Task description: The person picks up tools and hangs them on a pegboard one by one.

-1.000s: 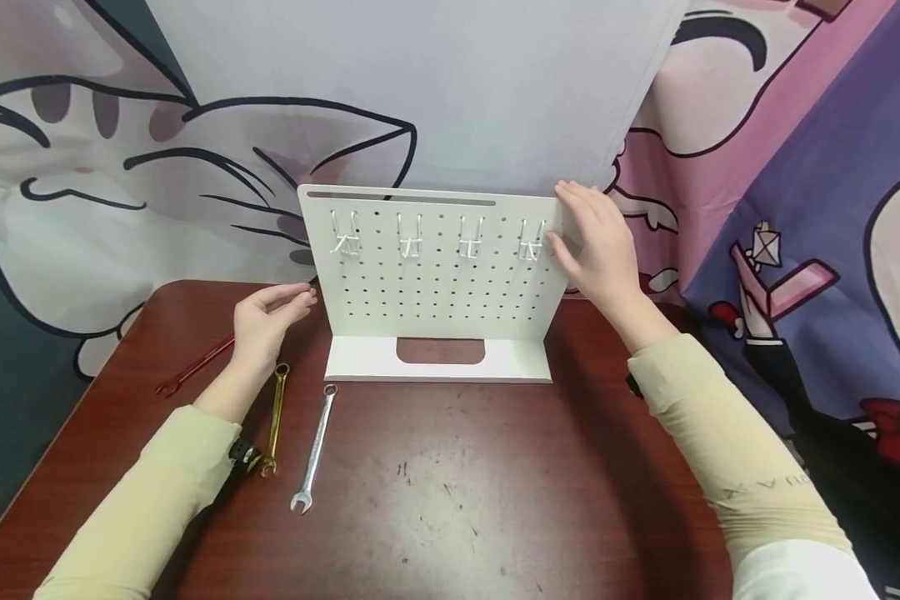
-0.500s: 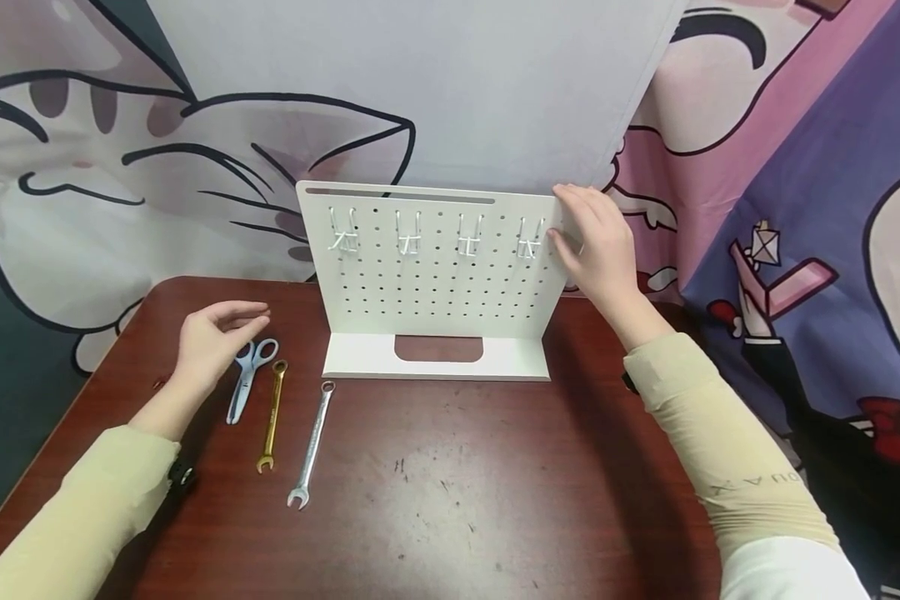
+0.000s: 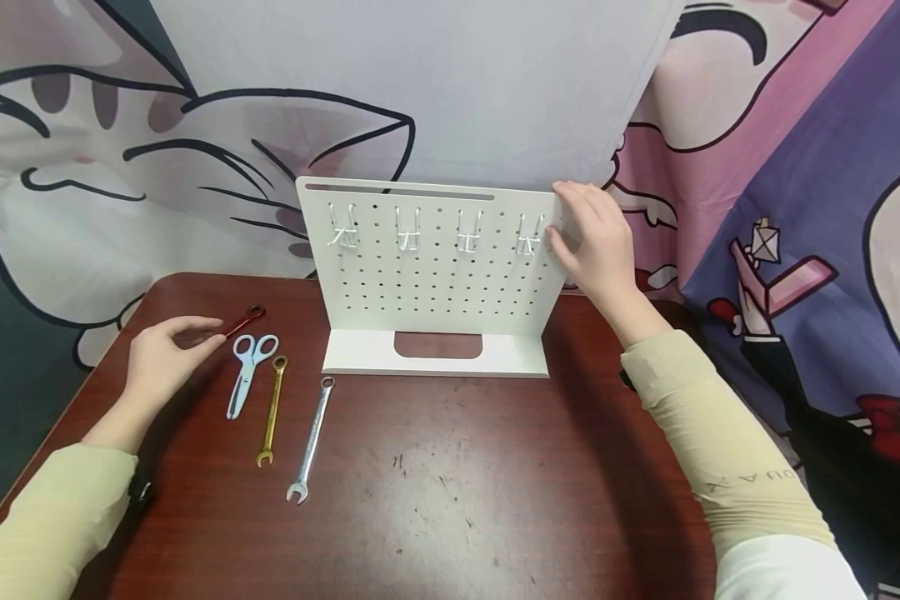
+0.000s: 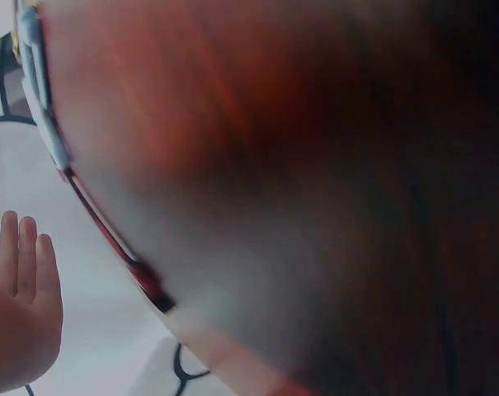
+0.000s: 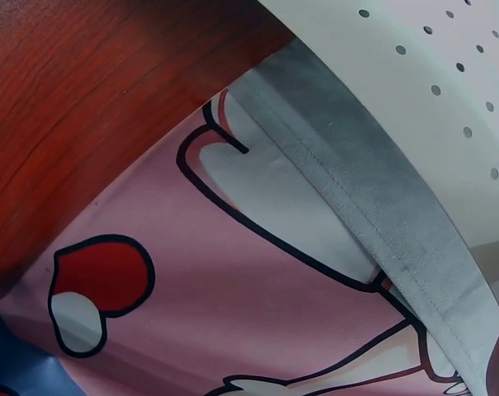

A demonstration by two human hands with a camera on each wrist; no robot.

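A white pegboard stand with several wire hooks along its top row stands upright at the back of the brown table. My right hand grips its upper right corner, fingers over the top edge and thumb on the front. My left hand lies low over the table at the left, fingers loosely extended, tips at the handle of a red wrench. In the left wrist view the fingers look straight and apart from the red wrench.
Blue-handled scissors, a gold wrench and a silver wrench lie side by side left of the stand. A printed cloth backdrop hangs behind the table. The right wrist view shows the pegboard and the table edge.
My left hand has drawn back leftward from beside the pegboard to the red wrench, uncovering the scissors. The right hand has stayed on the pegboard's corner.
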